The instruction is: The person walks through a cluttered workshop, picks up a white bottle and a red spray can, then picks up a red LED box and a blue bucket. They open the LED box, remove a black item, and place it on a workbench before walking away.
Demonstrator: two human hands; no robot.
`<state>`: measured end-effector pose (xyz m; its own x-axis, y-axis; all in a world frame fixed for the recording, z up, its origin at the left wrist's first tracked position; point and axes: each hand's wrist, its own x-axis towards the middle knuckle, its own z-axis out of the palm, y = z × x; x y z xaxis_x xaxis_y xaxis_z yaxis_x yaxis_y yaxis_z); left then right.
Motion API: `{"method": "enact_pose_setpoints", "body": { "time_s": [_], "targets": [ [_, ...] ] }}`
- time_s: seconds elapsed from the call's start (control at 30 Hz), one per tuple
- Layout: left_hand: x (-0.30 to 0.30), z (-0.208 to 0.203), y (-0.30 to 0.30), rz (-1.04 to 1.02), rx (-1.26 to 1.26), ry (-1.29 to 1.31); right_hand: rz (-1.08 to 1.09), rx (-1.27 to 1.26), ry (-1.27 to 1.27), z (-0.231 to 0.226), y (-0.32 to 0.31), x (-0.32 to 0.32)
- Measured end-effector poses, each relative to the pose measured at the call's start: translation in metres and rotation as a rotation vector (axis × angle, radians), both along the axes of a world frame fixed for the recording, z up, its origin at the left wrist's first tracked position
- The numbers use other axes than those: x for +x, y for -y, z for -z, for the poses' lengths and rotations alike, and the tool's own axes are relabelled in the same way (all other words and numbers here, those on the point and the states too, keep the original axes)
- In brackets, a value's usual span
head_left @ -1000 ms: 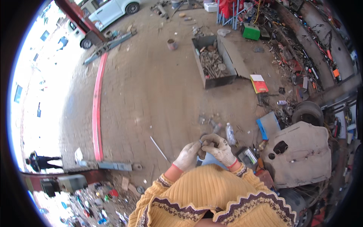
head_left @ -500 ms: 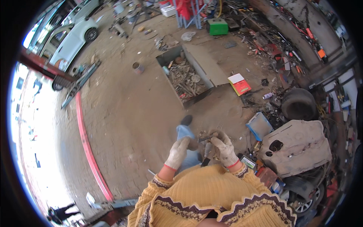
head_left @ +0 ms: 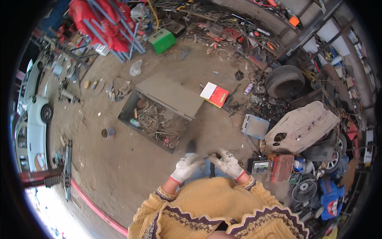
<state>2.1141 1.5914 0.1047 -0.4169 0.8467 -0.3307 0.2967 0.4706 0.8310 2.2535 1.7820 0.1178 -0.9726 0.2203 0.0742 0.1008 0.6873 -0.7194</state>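
White knitted work gloves with red cuffs cover both my hands, held close together before my body. My left hand (head_left: 187, 166) has its fingers pressed together, tips pointing at the right hand. My right hand (head_left: 227, 162) is curled closed, with its fingertips toward the left. Between the fingertips sits a small dark metal piece (head_left: 207, 157), which both hands seem to pinch; the fingers cover most of it. Just ahead on the ground stands a long metal box (head_left: 131, 101) with its lid folded back, full of loose metal parts, with a foot near its close corner.
Right of the box lies a red-and-white carton (head_left: 215, 95). Farther right are a tire (head_left: 285, 81), a car door panel (head_left: 302, 127), a battery (head_left: 258, 165) and a fan (head_left: 305, 190). A green case (head_left: 161, 41) stands beyond; a can (head_left: 108, 133) and white car (head_left: 34, 123) are left.
My view has turned to the right and forward, so the box appears nearer and farther left in the picture. The hands have drawn closer together, and less of the dark metal piece shows.
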Motion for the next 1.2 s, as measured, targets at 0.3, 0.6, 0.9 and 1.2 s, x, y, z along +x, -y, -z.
{"method": "enact_pose_setpoints", "body": {
  "time_s": [0.3,0.6,0.9,1.2],
  "targets": [
    [-0.079,0.007,-0.151,0.33,0.213,-0.126,0.509,-0.381,0.255,0.022,-0.096,-0.023],
    [-0.137,0.031,-0.332,0.322,0.471,-0.656,0.389,-0.261,0.305,0.083,-0.27,-0.075],
    [-0.185,-0.014,-0.429,0.296,0.241,-0.505,0.045,-0.103,0.12,0.047,-0.404,-0.134],
    [-0.253,0.012,-0.547,0.367,0.121,-0.267,0.319,-0.3,0.136,0.033,-0.483,-0.193]
  ]
}}
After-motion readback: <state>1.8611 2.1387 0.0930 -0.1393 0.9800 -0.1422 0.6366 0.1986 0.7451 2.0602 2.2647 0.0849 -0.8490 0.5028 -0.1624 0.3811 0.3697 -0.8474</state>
